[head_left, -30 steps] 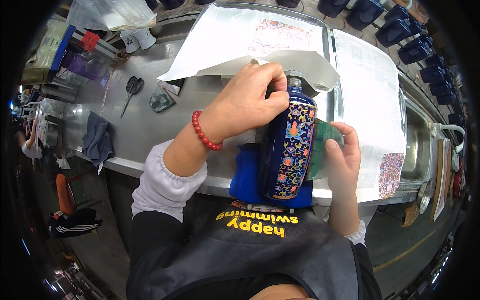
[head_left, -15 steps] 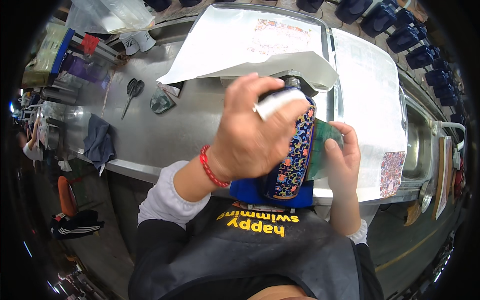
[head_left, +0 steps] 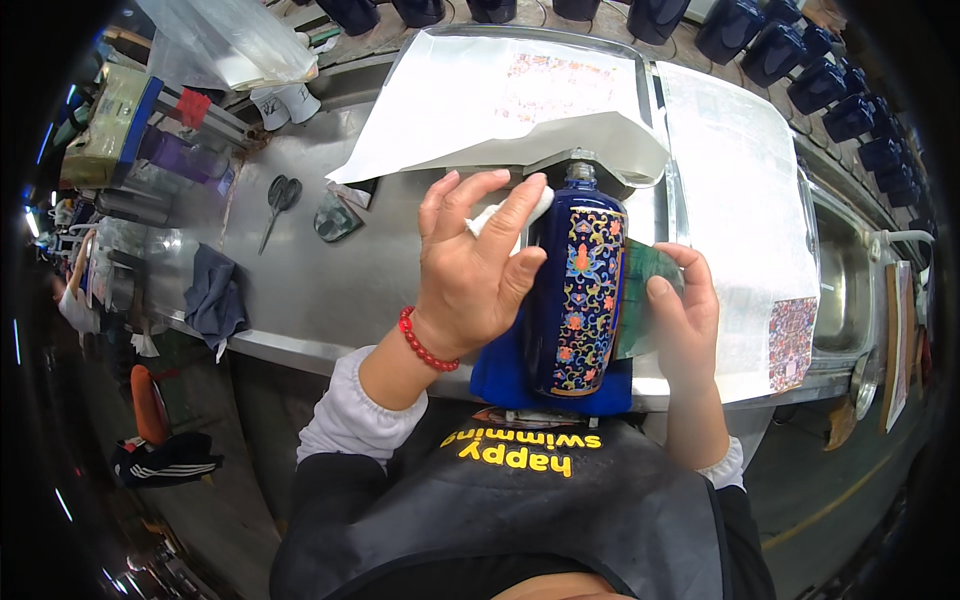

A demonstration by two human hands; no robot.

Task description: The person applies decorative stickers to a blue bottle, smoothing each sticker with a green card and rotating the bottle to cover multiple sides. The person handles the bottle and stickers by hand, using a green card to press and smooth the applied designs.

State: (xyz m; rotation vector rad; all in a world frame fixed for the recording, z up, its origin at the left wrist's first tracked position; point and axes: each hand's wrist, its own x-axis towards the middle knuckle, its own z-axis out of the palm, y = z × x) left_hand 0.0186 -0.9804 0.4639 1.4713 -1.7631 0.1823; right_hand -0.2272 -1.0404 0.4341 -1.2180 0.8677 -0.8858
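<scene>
A dark blue bottle point(head_left: 545, 300) with a colourful floral panel point(head_left: 585, 290) on its face stands in front of me, leaning slightly, its bare neck pointing away. Just left of it, my left hand point(head_left: 462, 270) holds a wadded white cloth point(head_left: 495, 222) among its fingers, thumb apart and near the bottle's side. On the other side, my right hand point(head_left: 688, 315) pinches a flat green translucent scraper point(head_left: 640, 285), whose left edge goes behind or against the bottle. A blue cloth point(head_left: 495, 375) lies beneath the bottle at the bench edge.
Large white decal sheets point(head_left: 470, 100) cover the far side and right of the metal bench point(head_left: 370, 245). Black scissors point(head_left: 284, 195), a second green scraper point(head_left: 337, 218) and a grey cloth point(head_left: 208, 295) lie left. A sink point(head_left: 840, 280) stands right; several dark blue vessels point(head_left: 775, 55) line the back.
My left hand has moved left with the white cloth, off the bottle's front, uncovering the neck and floral panel. The right hand keeps its hold on the scraper.
</scene>
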